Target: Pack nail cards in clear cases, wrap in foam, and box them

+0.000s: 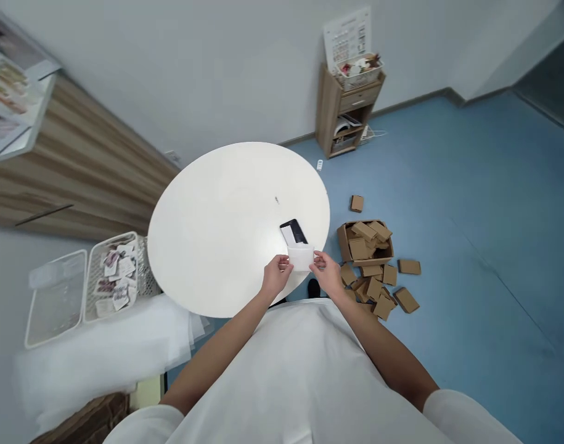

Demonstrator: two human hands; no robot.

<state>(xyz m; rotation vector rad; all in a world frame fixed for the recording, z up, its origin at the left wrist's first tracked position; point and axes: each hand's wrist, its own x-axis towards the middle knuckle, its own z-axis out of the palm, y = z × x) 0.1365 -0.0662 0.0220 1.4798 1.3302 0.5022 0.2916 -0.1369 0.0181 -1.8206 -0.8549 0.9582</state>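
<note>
My left hand (277,274) and my right hand (326,271) pinch a small white rectangular piece (301,259) by its two sides, over the near right edge of the round white table (217,209). It looks like folded paper or a flat pouch; which one I cannot tell. Just beyond it lies a black flat object (301,232), like a phone, with a narrow white strip (288,235) across its left part. A tiny dark item (277,200) sits farther back on the tabletop.
Right of the table, a cardboard box (345,243) full of small brown boxes stands on the blue floor, with several more boxes (406,300) around it. At left are a white basket (94,290) of small packets and a wooden cabinet (92,166). A small shelf (326,114) stands against the wall.
</note>
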